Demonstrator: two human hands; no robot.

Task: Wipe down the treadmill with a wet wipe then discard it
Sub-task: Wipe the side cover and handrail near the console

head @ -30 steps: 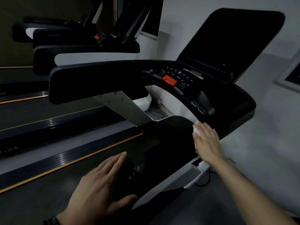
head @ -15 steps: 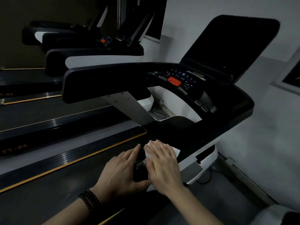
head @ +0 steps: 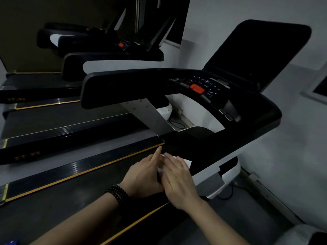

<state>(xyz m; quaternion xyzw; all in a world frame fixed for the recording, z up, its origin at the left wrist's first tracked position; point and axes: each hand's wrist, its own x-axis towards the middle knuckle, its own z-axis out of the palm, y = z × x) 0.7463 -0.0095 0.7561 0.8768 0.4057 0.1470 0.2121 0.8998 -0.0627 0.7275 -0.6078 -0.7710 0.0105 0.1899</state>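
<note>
The treadmill (head: 247, 138) is seen from above and behind, its black front cover taken here as the landmark. Both hands are laid together on the rear part of that cover, just ahead of the belt (head: 70, 200). The right hand (head: 178, 179) is spread flat, palm down, over the wet wipe (head: 187, 162), which is pressed against the cover; a white corner of the wipe shows past the fingertips, toward the cover's right edge. The left hand (head: 143, 174) is placed close against the right one, its forefinger stretched forward; a small white edge shows between the two hands, but whether the wipe is pinched by the left fingers cannot be told. Neither hand is closed into a fist. A dark beaded bracelet (head: 117, 192) is worn on the left wrist. Above the cover, the console (head: 208, 85) with its red button (head: 197, 89) and the dark, tilted screen (head: 256, 50) are seen. To the cover's left, further treadmills are ranged side by side.
</note>
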